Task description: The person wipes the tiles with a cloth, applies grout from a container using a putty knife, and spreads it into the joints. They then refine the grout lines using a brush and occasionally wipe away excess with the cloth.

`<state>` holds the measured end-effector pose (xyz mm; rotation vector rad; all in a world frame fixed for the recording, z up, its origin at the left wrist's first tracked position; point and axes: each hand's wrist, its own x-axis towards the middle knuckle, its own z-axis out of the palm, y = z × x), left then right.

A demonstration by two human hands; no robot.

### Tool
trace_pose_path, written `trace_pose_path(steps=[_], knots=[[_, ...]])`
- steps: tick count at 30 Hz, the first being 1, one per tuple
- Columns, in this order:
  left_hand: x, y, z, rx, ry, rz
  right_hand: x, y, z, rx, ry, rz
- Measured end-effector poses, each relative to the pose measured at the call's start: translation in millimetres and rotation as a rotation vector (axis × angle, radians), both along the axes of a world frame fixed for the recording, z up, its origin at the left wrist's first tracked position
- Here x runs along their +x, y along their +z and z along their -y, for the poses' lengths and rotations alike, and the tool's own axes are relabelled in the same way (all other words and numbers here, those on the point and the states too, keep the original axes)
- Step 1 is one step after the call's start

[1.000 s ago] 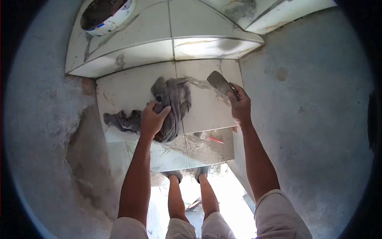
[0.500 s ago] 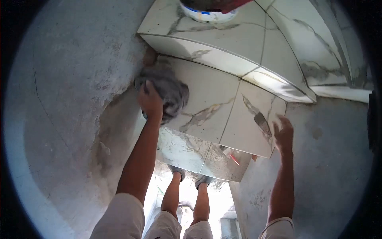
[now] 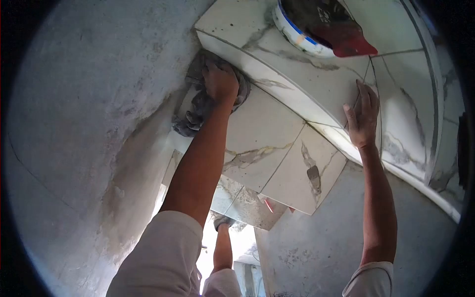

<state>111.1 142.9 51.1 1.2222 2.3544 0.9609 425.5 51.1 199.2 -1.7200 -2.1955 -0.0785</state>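
Note:
My left hand [image 3: 220, 84] presses a dark grey cloth [image 3: 190, 116] into the corner where the tiled step [image 3: 267, 119] meets the wall and the riser. Its fingers are bunched over the cloth. My right hand [image 3: 363, 116] rests on the upper step [image 3: 316, 81], near its front edge, with fingers and thumb apart and nothing held. A flat dark tool [image 3: 313, 173] lies on the right part of the lower step, away from both hands.
On the upper step stands a white bucket [image 3: 302, 39] of dark material with a red-edged piece [image 3: 354, 44] over its rim. A small red-handled tool [image 3: 268, 205] lies on the step below. Rough grey walls [image 3: 99, 99] flank the stairs.
My left hand has carried the cloth left and up into the corner. My right hand has let go of the flat tool, left it on the step, and moved up onto the higher step.

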Motion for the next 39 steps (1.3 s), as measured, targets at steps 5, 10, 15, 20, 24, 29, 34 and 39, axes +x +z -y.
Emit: trace_pose_path(steps=[5, 10, 15, 20, 24, 29, 34, 39], knots=[[-45, 36, 4, -0.426, -0.484, -0.111, -5, 8, -4, -0.021, -0.006, 0.009], [-47, 39, 50, -0.335, -0.599, -0.022, -6, 8, -5, -0.082, -0.093, 0.033], [-18, 1, 1, 0.112, -0.147, -0.098, -1, 8, -7, -0.099, -0.096, 0.075], [6, -10, 5, -0.059, -0.076, 0.204, -1, 11, -6, -0.109, -0.106, 0.051], [42, 10, 71, -0.611, -0.75, 0.182, -4, 9, -6, -0.087, -0.092, 0.044], [53, 64, 104, -0.468, -0.474, 0.212, -2, 7, -8, -0.064, -0.071, 0.052], [-15, 63, 62, -0.146, -0.22, -0.338, -2, 7, -6, -0.064, -0.051, 0.05], [-26, -18, -2, -0.323, -0.126, 0.04, -3, 9, -6, -0.065, -0.054, 0.036]])
